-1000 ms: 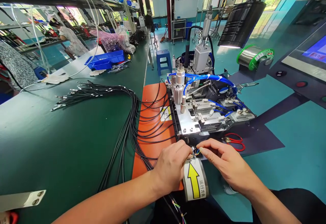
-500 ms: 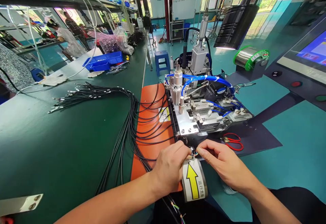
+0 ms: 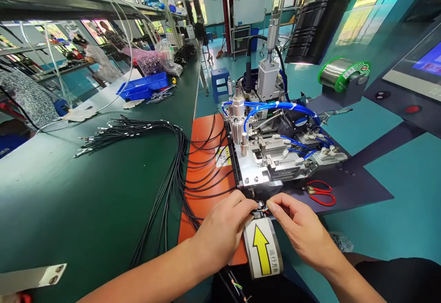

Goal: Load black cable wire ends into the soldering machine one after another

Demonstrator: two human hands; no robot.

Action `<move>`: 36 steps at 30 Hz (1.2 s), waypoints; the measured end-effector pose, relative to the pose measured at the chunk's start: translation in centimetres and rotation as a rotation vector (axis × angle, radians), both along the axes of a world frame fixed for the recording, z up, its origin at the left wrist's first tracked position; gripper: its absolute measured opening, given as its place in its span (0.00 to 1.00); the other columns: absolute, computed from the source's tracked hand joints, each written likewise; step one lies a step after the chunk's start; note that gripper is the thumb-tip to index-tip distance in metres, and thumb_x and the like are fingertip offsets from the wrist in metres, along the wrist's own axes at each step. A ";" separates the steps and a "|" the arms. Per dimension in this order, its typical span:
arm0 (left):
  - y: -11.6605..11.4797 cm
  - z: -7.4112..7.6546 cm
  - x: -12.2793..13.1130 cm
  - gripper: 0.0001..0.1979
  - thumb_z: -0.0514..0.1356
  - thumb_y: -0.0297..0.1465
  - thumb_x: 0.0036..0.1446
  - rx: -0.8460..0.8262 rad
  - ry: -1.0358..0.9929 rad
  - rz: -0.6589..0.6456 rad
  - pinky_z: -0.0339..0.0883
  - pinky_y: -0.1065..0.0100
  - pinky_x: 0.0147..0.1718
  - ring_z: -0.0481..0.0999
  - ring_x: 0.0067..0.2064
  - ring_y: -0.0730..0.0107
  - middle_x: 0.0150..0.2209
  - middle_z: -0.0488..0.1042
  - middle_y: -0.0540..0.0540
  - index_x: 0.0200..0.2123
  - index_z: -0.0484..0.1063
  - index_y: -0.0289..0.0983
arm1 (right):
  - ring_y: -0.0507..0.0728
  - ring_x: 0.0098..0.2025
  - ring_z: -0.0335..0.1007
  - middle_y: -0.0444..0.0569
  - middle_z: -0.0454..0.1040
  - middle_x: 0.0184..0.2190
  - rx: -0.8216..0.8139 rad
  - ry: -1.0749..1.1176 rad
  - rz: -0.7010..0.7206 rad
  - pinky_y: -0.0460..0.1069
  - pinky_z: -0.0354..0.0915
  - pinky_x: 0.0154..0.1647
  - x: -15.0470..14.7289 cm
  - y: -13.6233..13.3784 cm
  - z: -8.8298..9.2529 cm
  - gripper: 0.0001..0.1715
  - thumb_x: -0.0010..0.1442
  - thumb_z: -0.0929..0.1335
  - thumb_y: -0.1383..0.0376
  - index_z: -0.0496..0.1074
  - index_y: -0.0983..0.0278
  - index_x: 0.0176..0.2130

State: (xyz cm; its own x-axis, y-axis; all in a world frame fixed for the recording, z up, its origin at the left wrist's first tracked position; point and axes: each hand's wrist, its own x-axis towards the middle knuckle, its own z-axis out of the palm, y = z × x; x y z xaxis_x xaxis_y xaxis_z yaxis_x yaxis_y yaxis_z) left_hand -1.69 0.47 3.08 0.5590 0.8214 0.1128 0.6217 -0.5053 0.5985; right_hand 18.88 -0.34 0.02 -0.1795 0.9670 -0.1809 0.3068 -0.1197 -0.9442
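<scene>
Both hands meet at the front of a metal soldering machine [image 3: 272,160], just above a curved plate [image 3: 262,252] marked with a yellow arrow. My left hand [image 3: 222,225] is closed at a small metal fixture, with its fingertips on a black cable end that is mostly hidden. Thin coloured wires [image 3: 265,209] come out there. My right hand [image 3: 301,227] pinches their tips between thumb and forefinger. Left of the hands, a bundle of black cables [image 3: 177,165] runs over an orange panel [image 3: 210,174]. Several cables lead into the machine's side.
Red-handled cutters [image 3: 320,192] lie on the dark machine base, to the right. A solder wire spool [image 3: 339,75] and a control panel [image 3: 396,96] stand beyond. On the green bench [image 3: 103,211] are cable ends and a blue bin [image 3: 144,86]. People sit farther back on the left.
The view has shifted slightly. Both hands stay at the fixture, with the right hand still pinching the coloured wires; the left hand sits slightly higher above the arrow plate.
</scene>
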 end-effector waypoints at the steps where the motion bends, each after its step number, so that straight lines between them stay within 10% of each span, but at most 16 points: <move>1: -0.1 -0.4 -0.1 0.11 0.53 0.23 0.65 0.033 -0.023 0.013 0.65 0.70 0.35 0.70 0.37 0.68 0.38 0.69 0.46 0.46 0.72 0.39 | 0.54 0.34 0.65 0.42 0.71 0.31 0.004 -0.002 -0.008 0.47 0.62 0.36 -0.1 0.1 -0.1 0.19 0.68 0.62 0.50 0.71 0.60 0.35; 8: -0.2 -2.4 -0.1 0.15 0.52 0.20 0.64 0.167 -0.140 0.076 0.65 0.68 0.35 0.68 0.37 0.67 0.35 0.69 0.45 0.46 0.75 0.38 | 0.54 0.34 0.66 0.42 0.71 0.31 0.069 -0.083 -0.081 0.48 0.62 0.37 -0.8 0.2 -0.8 0.18 0.68 0.61 0.52 0.69 0.60 0.35; 36: 0.1 -2.6 -0.1 0.15 0.52 0.22 0.65 0.126 -0.096 0.118 0.67 0.66 0.37 0.69 0.40 0.64 0.37 0.69 0.44 0.47 0.76 0.38 | 0.55 0.34 0.68 0.44 0.72 0.31 0.121 -0.138 -0.142 0.48 0.62 0.37 -1.5 0.2 -1.6 0.16 0.70 0.60 0.55 0.69 0.60 0.35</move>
State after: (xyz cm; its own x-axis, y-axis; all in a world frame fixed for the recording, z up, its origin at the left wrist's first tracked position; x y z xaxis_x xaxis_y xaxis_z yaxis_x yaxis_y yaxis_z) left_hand -1.79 0.58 0.43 0.4416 0.8566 0.2669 0.6242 -0.5070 0.5944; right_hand 17.41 -0.16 -1.60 -0.0215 0.9969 -0.0751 0.4220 -0.0591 -0.9047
